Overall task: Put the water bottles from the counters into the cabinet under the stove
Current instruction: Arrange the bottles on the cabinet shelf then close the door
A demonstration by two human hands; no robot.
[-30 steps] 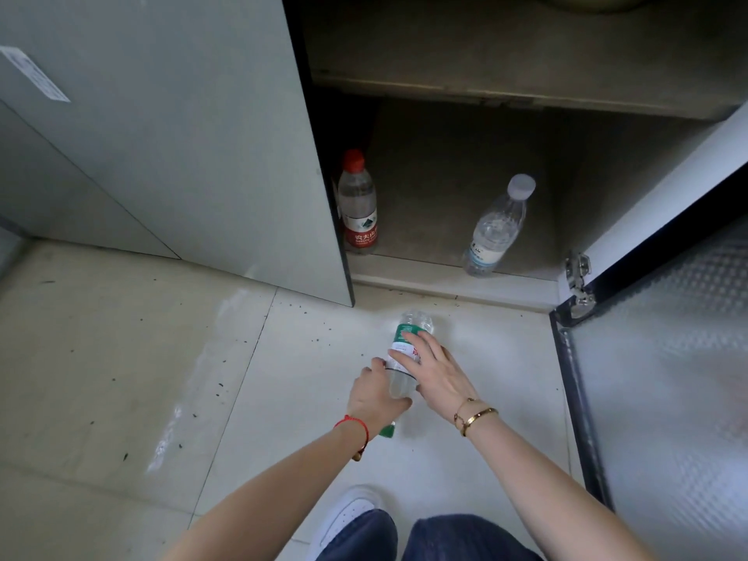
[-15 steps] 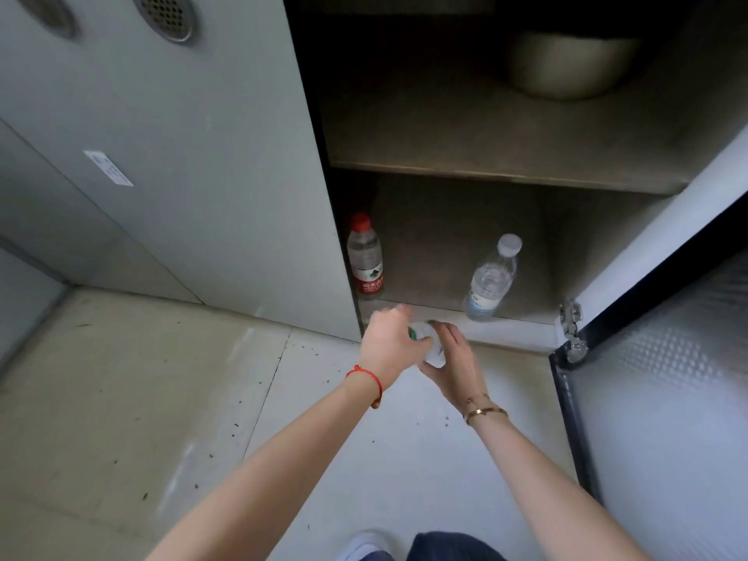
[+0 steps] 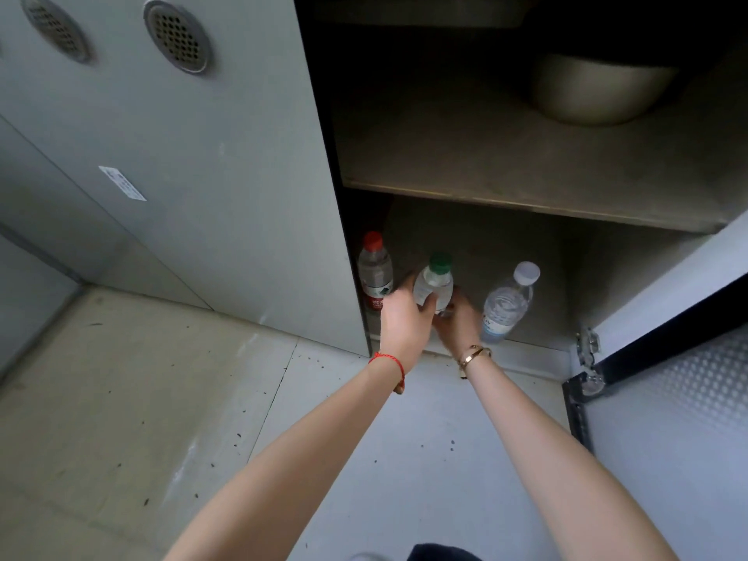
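Observation:
A green-capped water bottle (image 3: 436, 279) stands upright on the bottom shelf (image 3: 542, 317) of the open cabinet. My left hand (image 3: 404, 317) wraps its lower left side and my right hand (image 3: 457, 323) holds its lower right side. A red-capped bottle (image 3: 374, 269) stands at the shelf's left edge, just left of my left hand. A white-capped bottle (image 3: 508, 303) stands to the right of my right hand, leaning slightly.
An upper shelf (image 3: 506, 172) holds a pale bowl (image 3: 599, 91) at the back right. The closed left door (image 3: 182, 155) has round vents. The opened right door (image 3: 680, 398) with its hinge (image 3: 587, 346) juts out at the right. Tiled floor (image 3: 162, 419) lies below.
Both hands lifted the green-capped bottle from the floor, raised it upright and carried it onto the bottom shelf between the other two bottles. The camera tilted upward.

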